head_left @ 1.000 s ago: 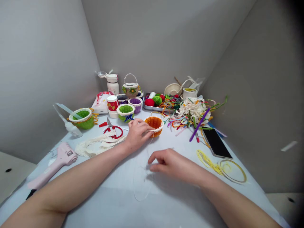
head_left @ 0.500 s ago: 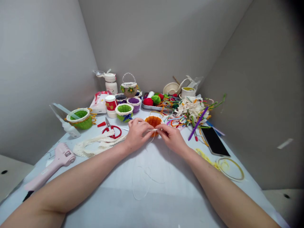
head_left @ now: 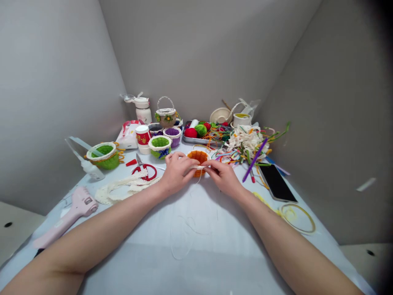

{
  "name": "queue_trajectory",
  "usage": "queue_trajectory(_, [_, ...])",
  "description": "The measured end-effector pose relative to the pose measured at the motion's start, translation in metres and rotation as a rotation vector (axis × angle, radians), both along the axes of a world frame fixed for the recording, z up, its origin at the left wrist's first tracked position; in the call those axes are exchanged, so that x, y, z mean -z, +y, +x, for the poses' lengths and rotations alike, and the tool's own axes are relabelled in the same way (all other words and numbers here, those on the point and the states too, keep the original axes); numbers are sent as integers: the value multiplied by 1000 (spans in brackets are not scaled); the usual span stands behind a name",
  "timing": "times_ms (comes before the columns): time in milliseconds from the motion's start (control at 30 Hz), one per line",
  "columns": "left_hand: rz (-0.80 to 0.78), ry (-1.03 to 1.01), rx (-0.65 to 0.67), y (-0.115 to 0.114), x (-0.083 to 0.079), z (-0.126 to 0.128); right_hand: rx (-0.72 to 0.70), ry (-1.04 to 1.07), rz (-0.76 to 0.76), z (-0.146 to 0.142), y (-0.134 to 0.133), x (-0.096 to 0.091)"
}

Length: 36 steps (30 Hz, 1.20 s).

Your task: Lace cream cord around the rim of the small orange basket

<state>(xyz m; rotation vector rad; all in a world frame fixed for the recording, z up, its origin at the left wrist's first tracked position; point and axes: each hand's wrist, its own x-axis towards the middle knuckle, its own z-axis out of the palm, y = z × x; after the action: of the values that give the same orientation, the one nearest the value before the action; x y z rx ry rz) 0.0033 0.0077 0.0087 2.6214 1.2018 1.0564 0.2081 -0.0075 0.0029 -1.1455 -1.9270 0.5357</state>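
My left hand (head_left: 179,172) is closed, thumb and fingers pinching a narrow white strip (head_left: 199,167). On the strip's other end, my right hand (head_left: 223,175) pinches too, its fingertips close to the left ones. A thin white thread (head_left: 200,179) hangs from between the hands, and more thread (head_left: 181,258) lies in a loose loop on the table. Right behind the fingertips stands a small orange woven basket (head_left: 198,155) with a white rim, partly hidden by both hands. Whether a needle is in the fingers is too small to tell.
Left are a pink glue gun (head_left: 69,215), white lace (head_left: 106,192), red-handled scissors (head_left: 149,172), a glue bottle (head_left: 93,170) and a green basket (head_left: 112,162). Behind stand small baskets (head_left: 160,143) and a yarn tray (head_left: 196,140). Right lie a phone (head_left: 278,183) and a yellow hoop (head_left: 313,221).
Both hands stay nearly in place, still pinching the strip before the orange basket. The view has shifted slightly; the hanging thread's lie differs a little.
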Motion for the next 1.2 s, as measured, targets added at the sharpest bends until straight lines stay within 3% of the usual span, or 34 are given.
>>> queue_trajectory(267, [-22,6,-26,-5,-7,5,-14,5,-16,0,1,3])
queue_trajectory(600, [38,-32,-20,3,2,6,105,82,15,-2,-11,-3])
queue_trajectory(900, [27,-53,-32,2,6,5,157,139,48,-9,-25,8])
queue_trajectory(1200, [27,-82,-48,3,8,6,184,43,217,-12,-23,7])
